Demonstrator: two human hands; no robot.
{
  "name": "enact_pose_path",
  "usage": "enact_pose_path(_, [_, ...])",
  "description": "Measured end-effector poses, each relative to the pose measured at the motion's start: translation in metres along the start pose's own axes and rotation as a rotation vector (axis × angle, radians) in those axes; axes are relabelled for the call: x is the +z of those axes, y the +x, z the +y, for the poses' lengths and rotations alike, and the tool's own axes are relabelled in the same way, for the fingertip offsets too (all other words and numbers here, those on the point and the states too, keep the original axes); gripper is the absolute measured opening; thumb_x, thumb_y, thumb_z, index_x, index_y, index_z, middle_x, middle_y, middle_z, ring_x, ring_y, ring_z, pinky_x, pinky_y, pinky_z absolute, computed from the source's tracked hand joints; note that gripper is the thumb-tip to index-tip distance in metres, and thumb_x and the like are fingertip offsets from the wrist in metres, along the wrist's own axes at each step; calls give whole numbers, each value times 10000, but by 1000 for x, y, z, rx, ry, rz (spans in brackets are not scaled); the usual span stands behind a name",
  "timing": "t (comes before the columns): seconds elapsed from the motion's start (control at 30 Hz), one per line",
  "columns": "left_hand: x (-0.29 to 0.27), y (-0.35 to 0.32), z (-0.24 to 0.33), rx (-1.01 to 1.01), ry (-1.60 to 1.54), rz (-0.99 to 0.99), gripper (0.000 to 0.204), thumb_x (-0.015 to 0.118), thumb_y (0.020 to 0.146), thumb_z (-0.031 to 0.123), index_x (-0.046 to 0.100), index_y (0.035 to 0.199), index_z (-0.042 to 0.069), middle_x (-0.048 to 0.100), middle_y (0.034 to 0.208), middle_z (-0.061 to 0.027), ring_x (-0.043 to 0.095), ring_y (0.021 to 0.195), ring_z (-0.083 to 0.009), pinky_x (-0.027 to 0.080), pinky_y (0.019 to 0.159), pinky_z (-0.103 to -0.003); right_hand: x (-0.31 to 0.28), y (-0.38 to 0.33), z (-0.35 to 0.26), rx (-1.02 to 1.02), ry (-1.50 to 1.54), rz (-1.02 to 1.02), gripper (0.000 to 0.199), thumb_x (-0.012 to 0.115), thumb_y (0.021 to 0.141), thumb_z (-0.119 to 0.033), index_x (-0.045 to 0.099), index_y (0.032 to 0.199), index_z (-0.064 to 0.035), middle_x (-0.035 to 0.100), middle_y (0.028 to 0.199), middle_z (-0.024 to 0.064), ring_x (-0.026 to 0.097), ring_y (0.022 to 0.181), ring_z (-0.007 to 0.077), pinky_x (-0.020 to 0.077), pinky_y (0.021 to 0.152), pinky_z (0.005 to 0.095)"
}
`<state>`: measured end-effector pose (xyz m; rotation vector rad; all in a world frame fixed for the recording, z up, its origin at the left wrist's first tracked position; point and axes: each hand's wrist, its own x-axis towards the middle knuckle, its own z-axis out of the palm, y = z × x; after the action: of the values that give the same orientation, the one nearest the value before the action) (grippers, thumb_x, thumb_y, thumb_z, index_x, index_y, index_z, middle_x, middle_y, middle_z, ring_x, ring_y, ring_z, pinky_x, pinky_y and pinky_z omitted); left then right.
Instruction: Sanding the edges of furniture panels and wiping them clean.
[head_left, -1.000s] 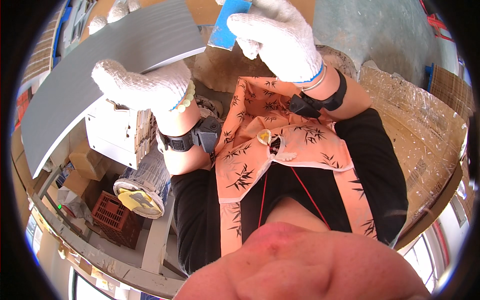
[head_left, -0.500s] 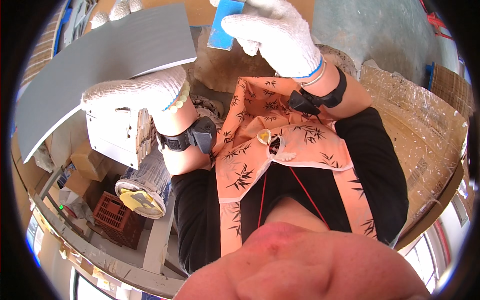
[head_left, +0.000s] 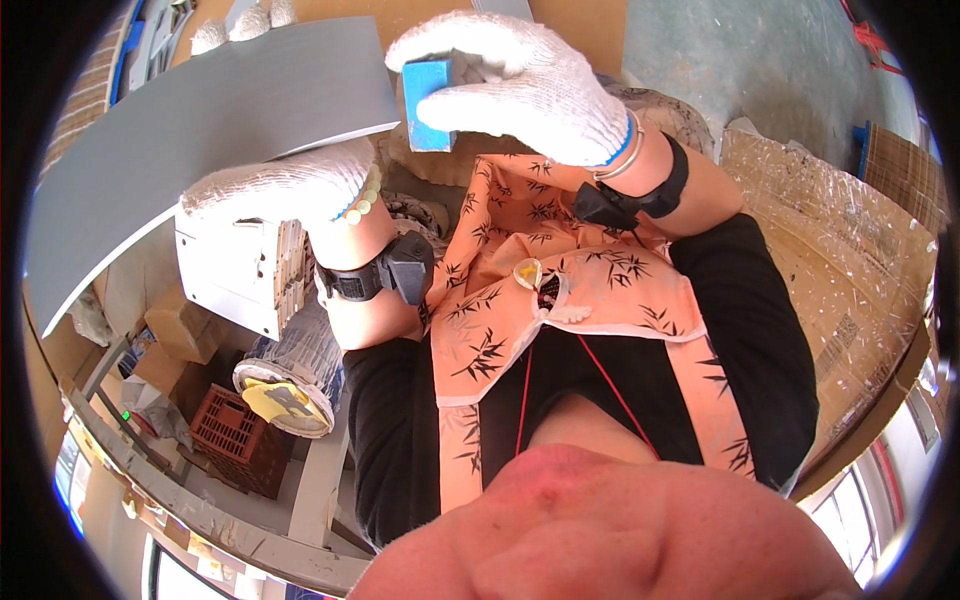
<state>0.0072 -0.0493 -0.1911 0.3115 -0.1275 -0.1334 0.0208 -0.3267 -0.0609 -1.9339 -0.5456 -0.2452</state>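
Note:
My left hand (head_left: 285, 185), in a white knit glove, grips a long flat grey panel (head_left: 225, 105) from its near edge, with the thumb along that edge. White gloved fingertips (head_left: 245, 22) curl over the panel's far edge; the panel hides whatever joins them to a hand. Just off the panel's right end, my right hand (head_left: 530, 90), gloved the same way, pinches a small blue rectangular block (head_left: 428, 105) between thumb and fingers. The block is tilted slightly, and a narrow gap separates it from the panel.
Below my left hand stands a stack of white boards (head_left: 225, 265). Farther down are a wrapped cylinder with a yellow end (head_left: 290, 405), a brown plastic crate (head_left: 235, 430) and cardboard boxes (head_left: 185, 325). A paint-spotted cardboard sheet (head_left: 830, 270) lies at the right.
My right hand has moved left and nearer to me with the blue block, bringing it beside the panel's right end. The panel in my left hand has shifted slightly.

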Motion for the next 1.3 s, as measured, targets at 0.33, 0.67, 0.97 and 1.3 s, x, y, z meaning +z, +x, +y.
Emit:
enact_pose_path(0.33, [134, 84, -46, 141, 235, -47, 857, 615, 864, 654, 395, 1452, 71, 490, 1417, -136, 488, 1300, -331, 458, 1029, -450, -41, 8, 30, -69, 587, 228, 317, 633, 912, -103, 650, 1206, 13, 614, 801, 22, 505, 543, 64, 407, 491, 200])
enact_pose_path(0.67, [160, 64, -56, 65, 683, -231, 1091, 633, 719, 825, 377, 1467, 73, 504, 1388, -159, 587, 1169, -303, 546, 868, -401, -53, 6, 9, 554, 1099, 168, 366, 612, 915, -128, 610, 1237, 46, 612, 835, 27, 563, 548, 87, 441, 478, 221])
enact_pose_path(0.97, [167, 50, -62, -15, 539, -189, 971, 731, 758, 690, 462, 1387, 0, 538, 1381, -162, 613, 1142, -250, 548, 800, -330, -55, 3, 15, 524, 1091, 159, 368, 607, 918, -114, 602, 1248, 49, 626, 909, 54, 573, 558, 100, 435, 477, 214])
enact_pose_path(1.3, [137, 61, -64, 28, 583, -303, 946, 731, 710, 753, 476, 1293, 53, 485, 918, -7, 492, 786, -133, 436, 703, -282, -60, 5, 17, 467, 1103, 193, 378, 606, 919, -108, 594, 1259, 58, 647, 893, 62, 579, 530, 112, 444, 474, 220])
